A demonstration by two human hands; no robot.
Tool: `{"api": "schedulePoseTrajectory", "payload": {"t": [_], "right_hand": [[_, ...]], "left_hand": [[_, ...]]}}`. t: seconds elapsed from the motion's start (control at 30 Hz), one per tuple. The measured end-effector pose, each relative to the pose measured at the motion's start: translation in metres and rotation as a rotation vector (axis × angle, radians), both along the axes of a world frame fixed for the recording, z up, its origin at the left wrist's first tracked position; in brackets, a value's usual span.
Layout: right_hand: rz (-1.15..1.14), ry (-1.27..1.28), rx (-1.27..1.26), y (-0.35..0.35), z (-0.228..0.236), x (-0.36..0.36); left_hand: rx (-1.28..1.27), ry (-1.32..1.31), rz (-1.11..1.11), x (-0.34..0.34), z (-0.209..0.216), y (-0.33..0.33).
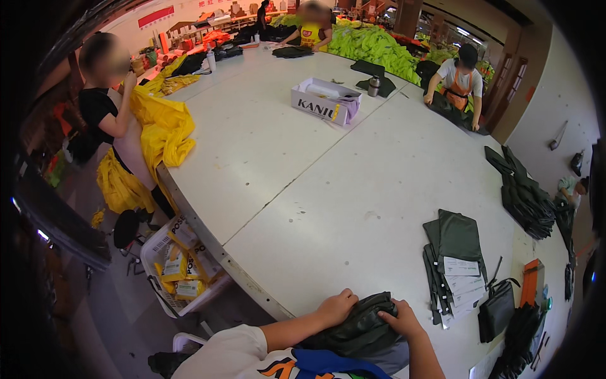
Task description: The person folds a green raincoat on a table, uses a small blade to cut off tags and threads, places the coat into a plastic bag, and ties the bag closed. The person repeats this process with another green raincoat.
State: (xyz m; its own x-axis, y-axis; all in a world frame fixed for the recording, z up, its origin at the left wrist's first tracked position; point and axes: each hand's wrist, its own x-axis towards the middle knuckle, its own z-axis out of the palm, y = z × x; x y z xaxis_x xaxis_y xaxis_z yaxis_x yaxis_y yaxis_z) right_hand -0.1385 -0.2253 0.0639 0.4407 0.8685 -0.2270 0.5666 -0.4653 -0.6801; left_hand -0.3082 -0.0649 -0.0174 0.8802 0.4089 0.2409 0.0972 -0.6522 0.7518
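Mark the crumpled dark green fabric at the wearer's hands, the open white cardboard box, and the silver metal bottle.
Crumpled dark green fabric (357,330), head view: middle folds.
Open white cardboard box (318,108), head view: near side wall.
Silver metal bottle (374,87), head view: body.

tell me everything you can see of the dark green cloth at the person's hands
The dark green cloth is nearly black and smooth, with a slight sheen, and looks like thin synthetic fabric. It is bunched into a crumpled heap of creases at the near edge of the white table, its lower part reaching toward the person's body. The left hand touches its left side; the right hand grips its right side, thumb on top. Its full shape is hidden in the folds.
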Motion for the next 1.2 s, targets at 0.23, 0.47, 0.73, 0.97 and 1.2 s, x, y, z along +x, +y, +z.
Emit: {"api": "schedulePoseTrajectory", "payload": {"t": [0.23,0.47,0.73,0.97,1.2], "right_hand": [[0.228,-0.436,-0.087,0.010,0.001,-0.020],[0.310,-0.763,-0.251,0.013,-0.012,-0.045],[-0.073,-0.179,-0.140,0.014,0.002,-0.050],[-0.040,-0.430,0.175,0.026,-0.010,-0.056],[-0.369,-0.257,0.116,0.029,-0.040,-0.052]], "left_hand": [[-0.671,0.276,0.081,0.024,-0.013,0.015],[-0.273,0.032,0.108,0.024,0.005,-0.003],[0.099,-0.025,0.075,0.019,0.024,-0.001],[0.124,-0.128,0.065,0.016,0.022,0.000],[0.212,-0.034,0.023,0.013,0.021,-0.002]]}}
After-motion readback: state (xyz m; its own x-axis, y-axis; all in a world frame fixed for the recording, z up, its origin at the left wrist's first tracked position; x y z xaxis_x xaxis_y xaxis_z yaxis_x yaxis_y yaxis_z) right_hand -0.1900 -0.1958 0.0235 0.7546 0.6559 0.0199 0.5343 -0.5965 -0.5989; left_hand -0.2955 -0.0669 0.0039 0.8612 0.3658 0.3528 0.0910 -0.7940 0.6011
